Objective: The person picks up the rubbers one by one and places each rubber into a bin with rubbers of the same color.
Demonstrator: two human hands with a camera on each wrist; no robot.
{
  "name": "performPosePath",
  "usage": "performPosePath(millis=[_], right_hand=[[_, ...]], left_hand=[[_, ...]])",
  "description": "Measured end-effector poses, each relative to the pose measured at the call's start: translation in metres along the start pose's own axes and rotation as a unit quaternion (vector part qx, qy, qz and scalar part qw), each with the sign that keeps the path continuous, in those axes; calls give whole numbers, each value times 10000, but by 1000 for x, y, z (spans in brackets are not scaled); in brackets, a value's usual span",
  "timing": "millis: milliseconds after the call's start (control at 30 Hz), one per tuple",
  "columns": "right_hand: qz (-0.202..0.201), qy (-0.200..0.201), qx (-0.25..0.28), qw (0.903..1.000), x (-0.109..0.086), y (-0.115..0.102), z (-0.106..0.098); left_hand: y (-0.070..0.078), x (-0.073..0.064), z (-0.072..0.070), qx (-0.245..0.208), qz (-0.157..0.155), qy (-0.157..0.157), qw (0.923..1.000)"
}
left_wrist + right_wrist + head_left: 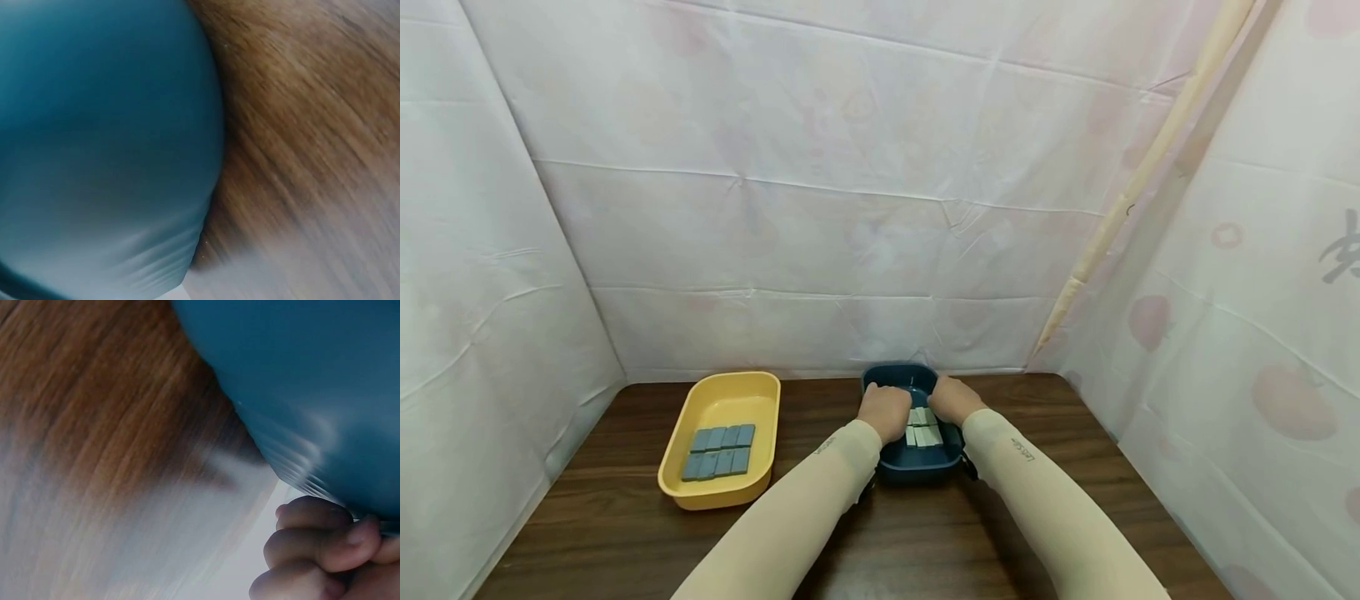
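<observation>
A dark blue tray [917, 472] stands on the brown wooden table [625, 533] at the middle back, and several pale tiles [922, 431] lie inside it. In the head view my left hand [886, 410] sits curled at the tray's left rim. My right hand [953, 399] is at its right rim. The right wrist view shows the curled fingers [312, 550] of that hand gripping the rim of the blue tray [300, 369]. Only the blue tray's outer wall [106, 137] and the table fill the left wrist view, where the left hand's fingers are hidden.
A yellow tray [724, 492] stands left of the blue one and holds several grey-blue tiles [720, 451] in two rows. White plastic sheeting walls in the table at the back and on both sides. A pale pole [1138, 175] leans at the back right.
</observation>
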State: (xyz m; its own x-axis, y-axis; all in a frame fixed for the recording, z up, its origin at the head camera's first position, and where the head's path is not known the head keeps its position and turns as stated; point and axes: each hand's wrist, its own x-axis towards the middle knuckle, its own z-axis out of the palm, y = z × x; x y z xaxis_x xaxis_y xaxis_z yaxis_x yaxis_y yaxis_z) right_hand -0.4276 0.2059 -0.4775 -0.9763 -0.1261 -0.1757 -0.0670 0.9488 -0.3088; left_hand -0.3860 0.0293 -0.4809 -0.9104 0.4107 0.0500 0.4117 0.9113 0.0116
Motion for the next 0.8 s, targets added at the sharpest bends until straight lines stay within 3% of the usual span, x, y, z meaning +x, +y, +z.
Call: performPosePath(millis=[200, 300, 333, 467, 533, 567, 800], right_hand=[[-66, -11, -90, 9999, 1, 0, 0], [-2, -50, -98, 9999, 3, 2, 0], [-73, -36, -70, 9999, 16, 12, 6], [80, -71, 79, 9999, 18, 15, 4], [123, -70, 169, 9998, 19, 17, 5], [242, -87, 191, 9995, 6, 7, -1], [255, 75, 52, 9996, 5, 10, 2]], left_hand=[[-4, -4, -1, -128, 18, 158, 9998], [-7, -8, -4, -232, 10, 470, 9986], [-8, -9, -5, -253, 20, 584, 9980], [-19, -13, -12, -600, 49, 995, 9932], [-26, -17, -17, -869, 44, 1143, 9896], [-30, -20, -20, -1002, 30, 1219, 9875], [-68, -42, -47, -1425, -318, 1456, 9785]])
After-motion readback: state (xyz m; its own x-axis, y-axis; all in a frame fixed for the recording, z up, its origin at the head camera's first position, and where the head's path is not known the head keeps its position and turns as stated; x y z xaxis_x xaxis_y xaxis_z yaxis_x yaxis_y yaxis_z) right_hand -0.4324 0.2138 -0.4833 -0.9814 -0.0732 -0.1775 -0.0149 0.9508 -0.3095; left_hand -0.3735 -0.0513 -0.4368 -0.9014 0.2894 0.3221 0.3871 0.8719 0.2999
